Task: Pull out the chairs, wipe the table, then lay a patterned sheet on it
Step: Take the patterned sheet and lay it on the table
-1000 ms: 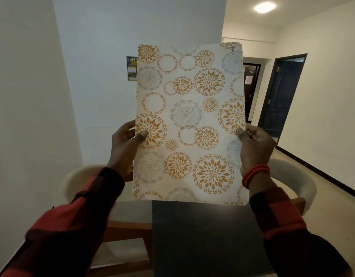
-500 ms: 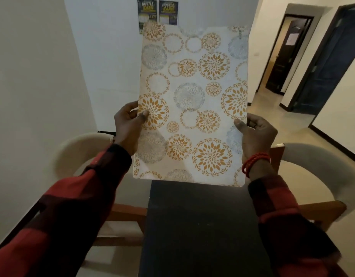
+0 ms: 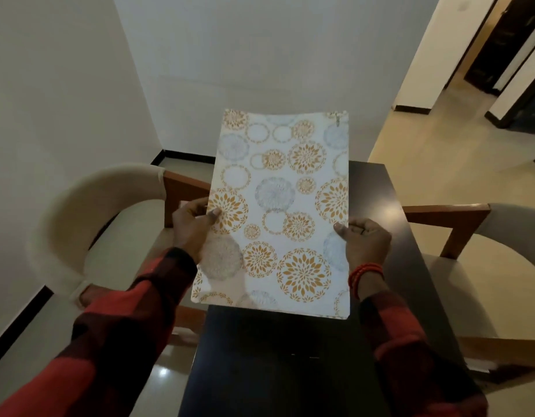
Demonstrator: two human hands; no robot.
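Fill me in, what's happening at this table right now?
A person holds a patterned sheet by its two side edges, left hand and right hand, above a dark table. The sheet is not yet laid flat on it. A cream-backed chair stands pulled out on the left and another chair on the right. The bare part of the tabletop looks clear.

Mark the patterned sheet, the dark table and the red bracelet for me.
patterned sheet [image 3: 278, 206], head view, on the grey flower near its middle.
dark table [image 3: 278, 356], head view, on the bare top below the sheet.
red bracelet [image 3: 365, 273], head view, on the beads at the right wrist.
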